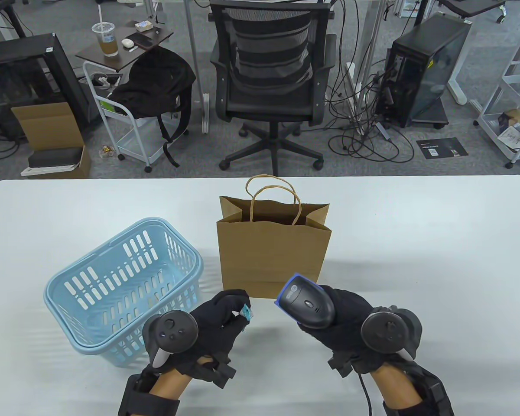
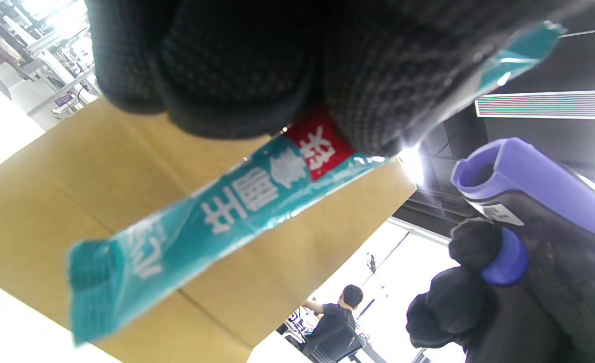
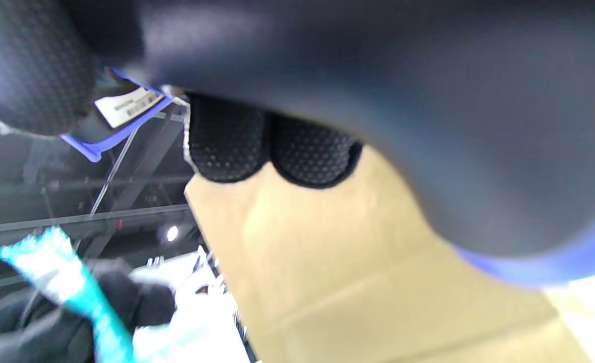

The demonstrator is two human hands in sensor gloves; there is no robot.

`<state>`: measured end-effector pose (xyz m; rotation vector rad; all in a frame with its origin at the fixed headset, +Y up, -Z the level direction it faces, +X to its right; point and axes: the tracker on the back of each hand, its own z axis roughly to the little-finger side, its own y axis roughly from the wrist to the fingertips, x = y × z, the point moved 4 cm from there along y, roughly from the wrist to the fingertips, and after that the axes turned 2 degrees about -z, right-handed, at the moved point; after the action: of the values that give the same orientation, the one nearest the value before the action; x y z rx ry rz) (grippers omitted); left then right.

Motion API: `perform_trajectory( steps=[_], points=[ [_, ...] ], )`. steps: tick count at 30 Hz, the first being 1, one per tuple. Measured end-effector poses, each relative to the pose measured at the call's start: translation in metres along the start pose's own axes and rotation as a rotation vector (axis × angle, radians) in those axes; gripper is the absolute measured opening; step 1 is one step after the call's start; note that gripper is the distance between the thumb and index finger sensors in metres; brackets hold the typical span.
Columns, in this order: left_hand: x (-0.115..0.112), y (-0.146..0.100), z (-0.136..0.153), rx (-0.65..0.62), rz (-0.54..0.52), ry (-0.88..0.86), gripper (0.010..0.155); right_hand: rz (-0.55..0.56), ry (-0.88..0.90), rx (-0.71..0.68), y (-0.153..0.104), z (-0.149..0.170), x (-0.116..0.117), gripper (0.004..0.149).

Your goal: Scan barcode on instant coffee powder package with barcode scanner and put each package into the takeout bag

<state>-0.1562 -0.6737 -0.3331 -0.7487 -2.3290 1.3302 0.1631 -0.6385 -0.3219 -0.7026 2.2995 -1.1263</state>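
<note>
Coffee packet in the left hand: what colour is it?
Teal coffee packet with white lettering and a red patch, clearest in the left wrist view.

We see a light blue basket [image 1: 123, 288] on the white table [image 1: 416, 242]; an office chair [image 1: 271, 82] stands beyond.

Your table view looked down from above you, facing across the white table [image 1: 416, 225] toward the office chair [image 1: 271, 78]. Your left wrist camera sat tight under its gloved fingers [image 2: 247, 75], tilted upward past the paper bag [image 2: 75, 191]. Your right wrist camera, equally close, also looked upward. All three shared that bag; both wrist views caught the coffee stick [image 2: 216, 212].
</note>
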Motion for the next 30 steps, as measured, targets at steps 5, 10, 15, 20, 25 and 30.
perform_trajectory(
  steps=[5,10,15,20,25,30],
  points=[
    [0.000,0.000,0.001,0.009,-0.003,-0.007,0.046,0.154,0.035,0.089,-0.002,0.020,-0.035,0.061],
    [0.000,0.000,0.000,-0.005,0.000,-0.018,0.044,0.240,0.025,0.195,-0.007,0.047,-0.059,0.060],
    [0.000,0.000,-0.004,-0.031,0.005,0.000,0.043,0.208,-0.032,0.340,-0.012,0.088,-0.056,0.061],
    [0.008,0.001,-0.011,-0.047,-0.026,-0.029,0.043,0.169,-0.040,0.424,-0.016,0.111,-0.049,0.061],
    [0.039,0.005,-0.032,-0.075,-0.176,-0.044,0.044,0.170,-0.033,0.431,-0.016,0.114,-0.048,0.061],
    [0.075,0.019,-0.059,-0.045,-0.265,-0.136,0.044,0.171,-0.033,0.421,-0.016,0.112,-0.048,0.061]
  ],
)
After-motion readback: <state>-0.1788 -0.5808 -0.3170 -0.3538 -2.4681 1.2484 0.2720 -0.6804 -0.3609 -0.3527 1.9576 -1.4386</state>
